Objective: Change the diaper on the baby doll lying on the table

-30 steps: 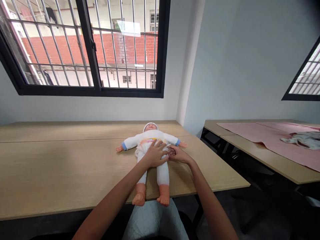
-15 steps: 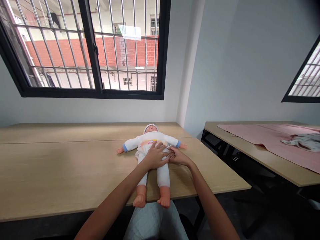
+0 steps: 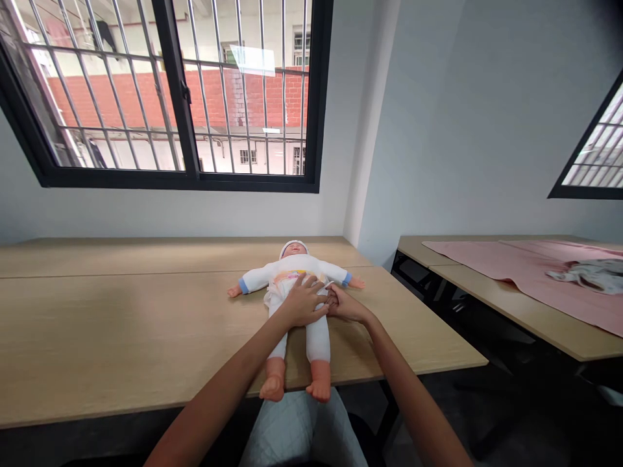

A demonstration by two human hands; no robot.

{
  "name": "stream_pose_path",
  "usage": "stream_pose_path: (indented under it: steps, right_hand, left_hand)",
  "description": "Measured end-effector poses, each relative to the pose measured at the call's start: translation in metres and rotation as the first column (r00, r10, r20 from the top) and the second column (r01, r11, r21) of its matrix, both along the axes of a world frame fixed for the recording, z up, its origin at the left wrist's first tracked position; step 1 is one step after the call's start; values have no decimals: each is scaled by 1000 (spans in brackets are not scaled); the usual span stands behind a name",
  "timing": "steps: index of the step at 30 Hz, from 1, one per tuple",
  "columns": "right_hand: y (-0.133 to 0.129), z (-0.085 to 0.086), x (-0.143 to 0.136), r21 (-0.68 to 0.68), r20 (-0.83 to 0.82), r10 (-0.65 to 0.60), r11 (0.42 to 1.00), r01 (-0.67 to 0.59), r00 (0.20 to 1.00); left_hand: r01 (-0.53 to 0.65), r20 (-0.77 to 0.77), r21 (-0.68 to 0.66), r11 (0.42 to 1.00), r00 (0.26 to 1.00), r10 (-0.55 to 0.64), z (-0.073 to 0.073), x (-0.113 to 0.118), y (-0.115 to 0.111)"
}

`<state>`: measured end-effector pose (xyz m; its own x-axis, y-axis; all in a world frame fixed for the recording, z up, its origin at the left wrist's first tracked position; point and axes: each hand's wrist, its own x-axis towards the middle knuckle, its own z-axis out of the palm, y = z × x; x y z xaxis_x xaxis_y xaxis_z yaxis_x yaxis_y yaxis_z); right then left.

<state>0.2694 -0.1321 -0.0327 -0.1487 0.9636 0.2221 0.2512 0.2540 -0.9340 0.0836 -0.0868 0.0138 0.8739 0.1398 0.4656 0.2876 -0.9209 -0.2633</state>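
Head view: left hand (image 3: 305, 305) and right hand (image 3: 344, 305) together at the hip of a baby doll (image 3: 294, 264).
The left lies palm-down, fingers spread over soft white clothing (image 3: 277, 296); the right curls inward, its grip unclear. The doll lies face-up on a wood-grain table (image 3: 146, 331), smooth bare feet at the near edge.

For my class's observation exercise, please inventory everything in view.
Near tabletop: one, tan, ahead
Doll: one, white, blue-cuffed, on near tabletop
Second tabletop: one, tan, right
Sheet: one, pink, on second tabletop
Crumpled cloth: one, whitish, on sheet
Barred windows: two, black-framed, upper left, right edge
Wall: several faces, pale grey, background
Brickwork: one band, red, outside
Legs: two, pale blue trousers, bottom centre
Left grip: one, bare, on doll's middle
Right grip: one, bare, at doll's hip
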Motion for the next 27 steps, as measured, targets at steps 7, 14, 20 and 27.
stream_pose_path:
  steps: [7,14,20,27]
  right_hand:
    - [6,-6,6,37,-56,-102,994,104,993]
    - [13,-6,22,42,-158,-248,965,257,956]
    - [10,-4,27,34,-188,-273,958,285,943]
    - [1,4,32,17,-176,-209,976,215,962]
  left_hand:
    - [2,16,0,1000,1000,-2,-3,0,2]
    - [7,3,-15,1000,1000,-7,-2,-1,2]
    - [-2,11,-14,1000,1000,2,-3,0,2]
    - [-9,26,-20,1000,1000,9,-4,1,3]
